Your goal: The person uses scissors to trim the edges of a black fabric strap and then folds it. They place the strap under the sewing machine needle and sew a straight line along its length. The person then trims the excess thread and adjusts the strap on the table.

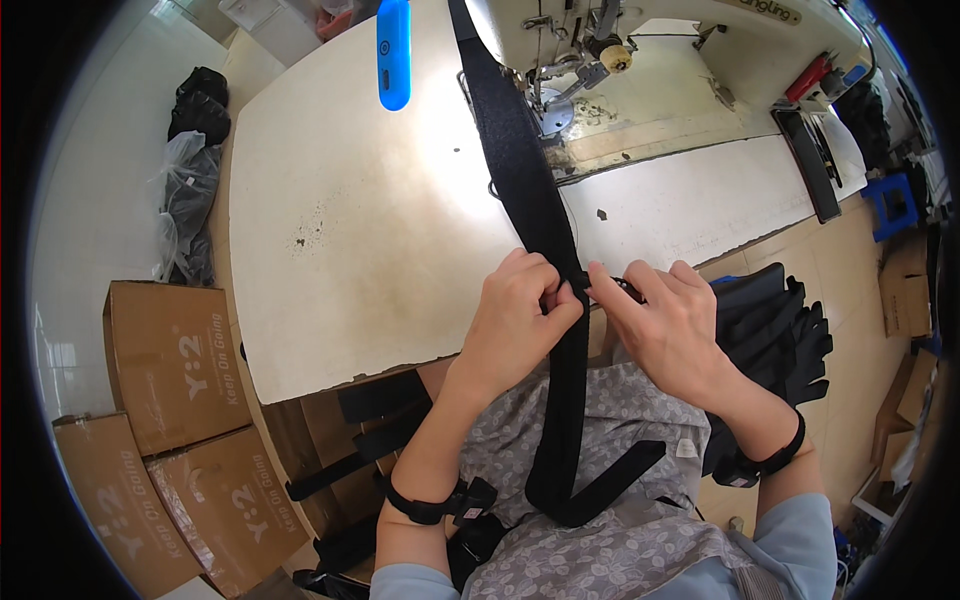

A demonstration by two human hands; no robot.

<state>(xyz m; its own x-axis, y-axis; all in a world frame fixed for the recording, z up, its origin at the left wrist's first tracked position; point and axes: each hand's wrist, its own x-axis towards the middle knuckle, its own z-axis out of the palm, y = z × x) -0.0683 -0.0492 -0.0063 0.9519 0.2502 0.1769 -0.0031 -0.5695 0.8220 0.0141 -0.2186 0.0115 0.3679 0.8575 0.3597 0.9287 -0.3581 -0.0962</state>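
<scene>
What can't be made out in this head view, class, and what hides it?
Head view, right hand: its fingers mostly cover a small dark thing, so its kind is unclear.
Head view, left hand: its curled fingers hide the pinched part of the black strap.
Head view, blue device and sewing machine: the upper edge cuts off their tops.

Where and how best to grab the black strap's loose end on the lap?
Probably pinch the loose end near its tip, thumb and finger on opposite flat faces, coming from the person's right. The black strap doubles back at its lower bend, so this end runs up and rightward over the floral cloth, tip uncovered, below the right hand.
</scene>
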